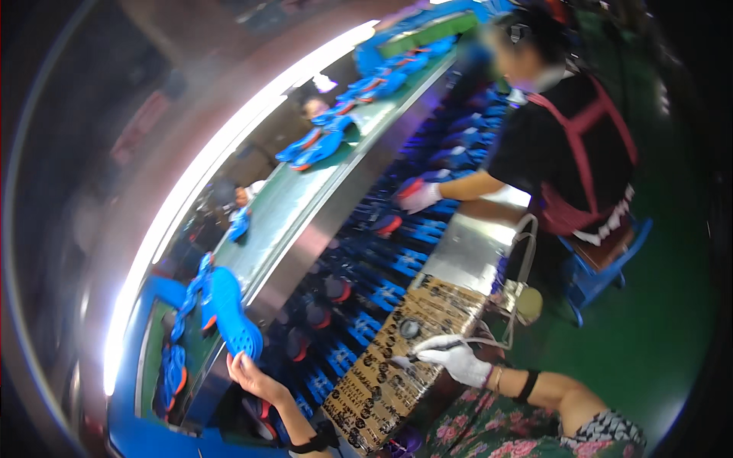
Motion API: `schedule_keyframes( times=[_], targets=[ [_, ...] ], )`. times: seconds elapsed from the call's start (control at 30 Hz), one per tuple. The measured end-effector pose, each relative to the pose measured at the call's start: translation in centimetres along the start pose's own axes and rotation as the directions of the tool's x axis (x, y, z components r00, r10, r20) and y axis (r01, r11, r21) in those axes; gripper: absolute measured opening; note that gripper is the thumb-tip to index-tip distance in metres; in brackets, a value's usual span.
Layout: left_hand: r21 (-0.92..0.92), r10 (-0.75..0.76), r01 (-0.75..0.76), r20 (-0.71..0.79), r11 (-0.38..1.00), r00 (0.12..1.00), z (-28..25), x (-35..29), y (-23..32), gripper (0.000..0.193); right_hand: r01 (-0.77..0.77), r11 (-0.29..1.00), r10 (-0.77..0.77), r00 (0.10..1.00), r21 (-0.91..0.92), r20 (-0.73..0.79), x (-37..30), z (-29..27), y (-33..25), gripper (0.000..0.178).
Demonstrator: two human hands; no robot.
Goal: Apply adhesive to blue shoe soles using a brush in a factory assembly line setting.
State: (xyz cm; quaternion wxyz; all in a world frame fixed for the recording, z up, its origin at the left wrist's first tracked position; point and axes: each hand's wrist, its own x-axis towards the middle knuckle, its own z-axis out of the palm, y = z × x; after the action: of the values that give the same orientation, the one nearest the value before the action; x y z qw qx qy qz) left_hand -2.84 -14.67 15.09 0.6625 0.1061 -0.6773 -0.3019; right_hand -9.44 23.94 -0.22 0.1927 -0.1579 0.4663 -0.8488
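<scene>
A blue shoe (235, 317), its perforated sole toward me, stands tilted at the near end of the conveyor. My bare left hand (250, 375) is closed on the shoe's lower end, with the fingertips at its edge. My right hand (460, 362), in a white glove, is closed around a slim dark tool (418, 353) over the cardboard-covered bench (385, 382); the tool's exact kind is unclear. Close to my left hand, more blue shoes with orange trim (174, 374) rest on the belt.
A green conveyor belt (286, 195) carries blue shoes (321, 145) away to the upper right. Below it, a rack holds rows of blue shoe parts (366, 328). A co-worker (573, 145) sits at the right, one gloved hand at the rack. A pale hose (527, 244) loops beside the bench.
</scene>
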Motion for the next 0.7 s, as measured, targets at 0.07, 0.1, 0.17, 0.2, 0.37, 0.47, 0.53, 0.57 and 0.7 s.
schedule_keyframes(
  times=[0.07, 0.1, 0.17, 0.2, 0.37, 0.47, 0.53, 0.57, 0.7],
  targets=[
    [-0.143, -0.126, 0.130, 0.040, 0.981, 0.991, 1.8, -2.3, 1.2, 0.037, 0.038, 0.996, -0.039, 0.999, -0.077, -0.012, 0.0, -0.9, -0.1, 0.020],
    [-0.126, -0.098, 0.106, 0.066, 0.986, 0.993, 2.5, -2.8, 1.8, 0.046, 0.025, 0.998, -0.025, 1.000, -0.051, -0.011, -0.1, -1.0, -0.4, 0.020],
    [-0.185, -0.194, 0.210, 0.099, 0.960, 0.976, 5.2, -4.5, 3.3, 0.057, 0.013, 1.000, -0.013, 0.998, -0.001, -0.066, -0.2, -1.2, -0.9, 0.019],
    [-0.225, -0.264, 0.282, 0.105, 0.933, 0.959, 6.2, -5.0, 3.5, 0.070, 0.002, 1.000, 0.001, 0.995, 0.027, -0.102, 0.0, -1.1, -0.8, 0.019],
    [-0.384, -0.483, 0.504, 0.158, 0.773, 0.861, 7.4, -6.2, 0.3, 0.060, -0.081, 0.990, 0.104, 0.971, 0.112, -0.218, -0.2, 0.4, -4.0, 0.018],
    [-0.556, -0.549, 0.774, 0.561, 0.305, 0.619, 5.9, -8.6, -0.2, 0.040, -0.046, 0.977, 0.078, 0.987, 0.210, -0.144, 0.9, -0.3, -3.0, 0.022],
    [-0.496, -0.589, 0.847, 0.633, 0.189, 0.502, 4.2, -11.7, 0.9, 0.044, -0.038, 0.968, 0.064, 0.993, 0.249, -0.097, 1.3, 1.2, -4.3, 0.022],
    [-0.458, -0.598, 0.876, 0.664, 0.149, 0.449, 3.3, -13.5, 1.6, 0.048, -0.027, 0.965, 0.047, 0.996, 0.261, -0.072, 1.2, 1.9, -5.0, 0.022],
    [-0.258, -0.569, 0.961, 0.777, 0.103, 0.270, -0.4, -21.3, 5.1, 0.071, 0.027, 0.997, -0.031, 0.998, 0.065, 0.063, 0.9, 4.5, -6.7, 0.021]
  ],
)
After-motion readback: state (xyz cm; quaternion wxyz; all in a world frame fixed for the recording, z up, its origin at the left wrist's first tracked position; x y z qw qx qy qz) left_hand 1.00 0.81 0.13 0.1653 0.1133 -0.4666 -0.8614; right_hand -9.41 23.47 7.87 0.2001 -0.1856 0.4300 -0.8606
